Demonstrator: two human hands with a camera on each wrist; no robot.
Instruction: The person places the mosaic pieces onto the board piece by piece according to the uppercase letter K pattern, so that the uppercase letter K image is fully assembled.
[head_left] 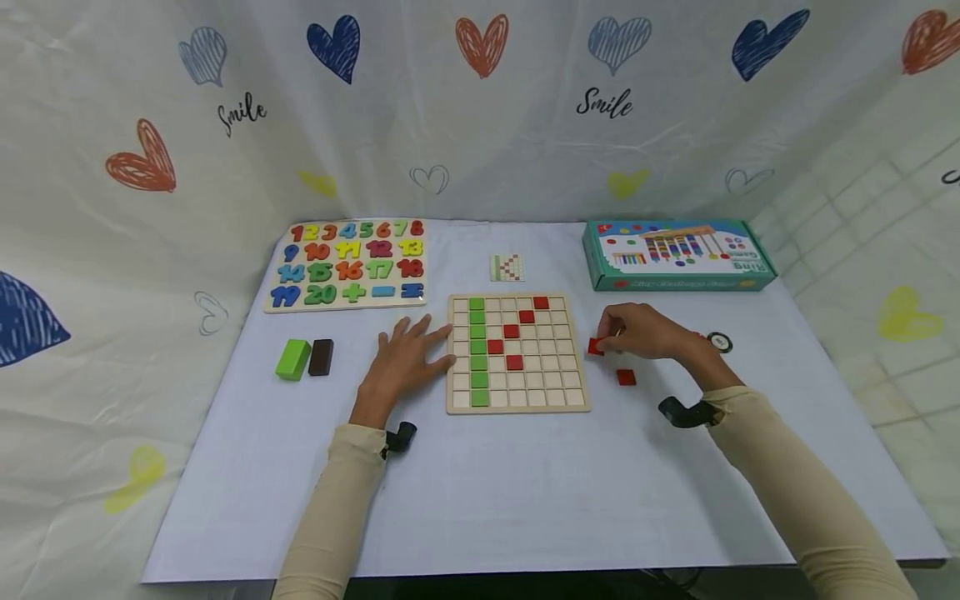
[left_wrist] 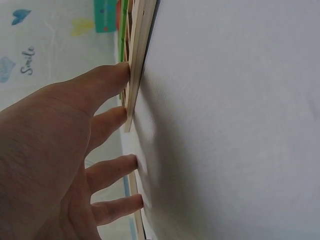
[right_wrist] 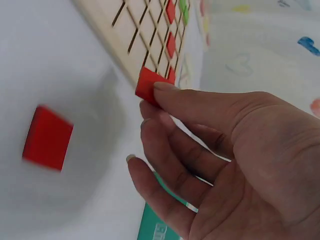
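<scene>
A wooden grid board (head_left: 532, 400) lies mid-table, with a column of green tiles (head_left: 478, 347) and several red tiles (head_left: 512, 332) in its squares. At the board's left edge rests my left hand (head_left: 405, 360), fingers spread, thumb and a fingertip touching the wooden rim in the left wrist view. Just right of the board, my right hand (head_left: 643, 331) pinches a red square tile (right_wrist: 150, 86) between thumb and fingers, raised off the cloth in the right wrist view. Another red tile (head_left: 626, 377) lies on the table below that hand.
Behind the board is a small pattern card (head_left: 507, 267). A number puzzle board (head_left: 345, 302) sits at back left, a teal toy box (head_left: 678, 283) at back right. Green (head_left: 292, 359) and dark brown (head_left: 321, 357) blocks stand left of the left hand. A round object (head_left: 720, 342) lies by the right wrist.
</scene>
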